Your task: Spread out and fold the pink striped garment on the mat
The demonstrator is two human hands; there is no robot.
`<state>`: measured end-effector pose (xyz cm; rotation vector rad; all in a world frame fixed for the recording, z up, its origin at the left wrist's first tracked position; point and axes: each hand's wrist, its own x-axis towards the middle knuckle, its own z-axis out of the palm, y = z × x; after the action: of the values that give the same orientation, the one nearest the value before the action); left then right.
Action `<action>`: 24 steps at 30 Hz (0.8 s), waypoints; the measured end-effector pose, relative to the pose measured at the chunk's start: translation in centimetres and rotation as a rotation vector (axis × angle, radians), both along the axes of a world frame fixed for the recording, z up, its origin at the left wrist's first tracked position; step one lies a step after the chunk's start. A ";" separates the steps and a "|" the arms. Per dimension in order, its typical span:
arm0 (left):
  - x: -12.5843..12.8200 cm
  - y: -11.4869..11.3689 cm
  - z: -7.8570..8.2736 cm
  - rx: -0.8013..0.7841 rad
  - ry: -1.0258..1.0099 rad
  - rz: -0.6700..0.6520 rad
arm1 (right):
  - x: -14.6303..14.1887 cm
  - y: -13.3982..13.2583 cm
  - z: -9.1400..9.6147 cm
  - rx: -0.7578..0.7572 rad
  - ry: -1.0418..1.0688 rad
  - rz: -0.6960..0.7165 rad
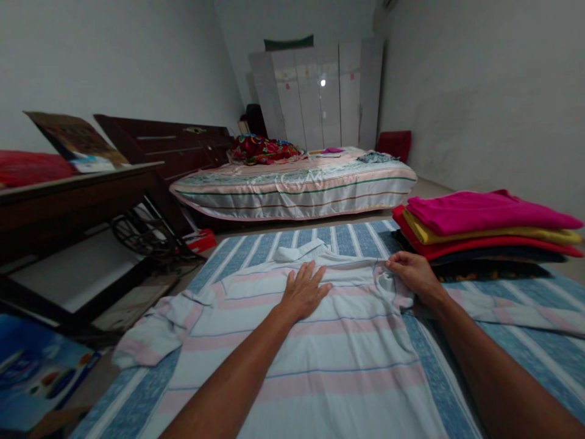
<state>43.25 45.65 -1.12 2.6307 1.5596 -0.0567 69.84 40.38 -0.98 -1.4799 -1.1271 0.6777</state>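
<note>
A white shirt [347, 341] with pink bands and thin blue lines lies spread out, its collar [301, 250] pointing away from me. My left hand [304, 291] rests flat on the upper part of the shirt, fingers spread. At the shoulder seam on the right, my right hand [417, 274] pinches the cloth between thumb and fingers. The left sleeve [159, 329] lies bunched over the edge, while the right sleeve [516, 311] stretches out past my right forearm. Beneath everything is a blue and white striped cover [247, 250].
A stack of folded clothes [489, 225] stands beyond my right hand. A bed [297, 189] and a wardrobe [320, 91] are farther back. To the left are a dark table [82, 183] with a wheel under it and a blue box [41, 378].
</note>
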 end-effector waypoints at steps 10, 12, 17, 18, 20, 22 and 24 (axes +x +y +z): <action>0.2 0.2 0.0 -0.006 0.014 0.011 | -0.1 0.3 -0.6 -0.052 0.086 0.007; 0.2 0.0 0.0 0.007 0.020 0.015 | 0.0 0.4 -0.9 -0.062 0.071 0.014; 0.3 -0.3 0.1 0.022 0.026 0.006 | 0.6 0.4 -1.1 -0.125 -0.276 0.004; 0.3 -0.4 0.1 0.025 0.018 0.003 | 0.6 0.3 -0.9 -0.152 -0.419 -0.042; 0.3 -0.4 -0.1 0.030 -0.008 -0.005 | 0.2 -0.1 -0.2 -0.186 -0.691 -0.134; 0.2 -0.3 -0.2 0.023 -0.033 -0.013 | -0.7 -0.2 1.0 -0.178 -0.869 -0.156; 0.2 -0.3 -0.4 0.012 -0.051 -0.016 | -2.3 0.4 2.2 -0.170 -0.961 -0.101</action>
<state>43.46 45.38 -1.53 2.6324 1.5275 0.0191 67.52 40.77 1.21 -2.0691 -1.7070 -0.0654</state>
